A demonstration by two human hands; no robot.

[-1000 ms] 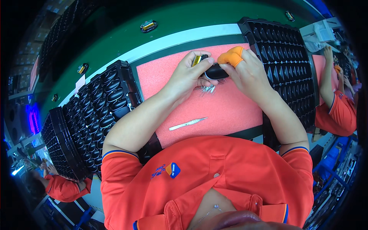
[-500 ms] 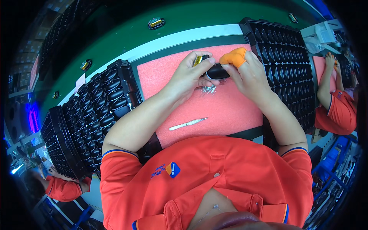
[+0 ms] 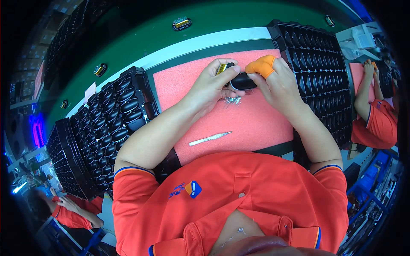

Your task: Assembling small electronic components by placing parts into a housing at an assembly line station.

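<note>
Above the far half of a pink foam mat, my two hands meet around a small black case. My left hand is closed on a black housing with a yellow-wrapped part showing between thumb and fingers. Orange covers sit on fingers of my right hand, which pinches the glossy black oval shell from its right side. Whether shell and housing are joined is hidden by the fingers. Just below lie several thin silvery pins. Nearer me rests a slim white tool with a pointed tip.
A black tray of oval shells stands to the left, and another black compartment tray to the right. Beyond a white rail, a green conveyor belt carries several small assemblies. Co-workers in red shirts sit at both sides.
The assemblies on the green belt have shifted slightly to the right. My hands keep nearly the same pose and hold. The co-worker at left has moved their arms.
</note>
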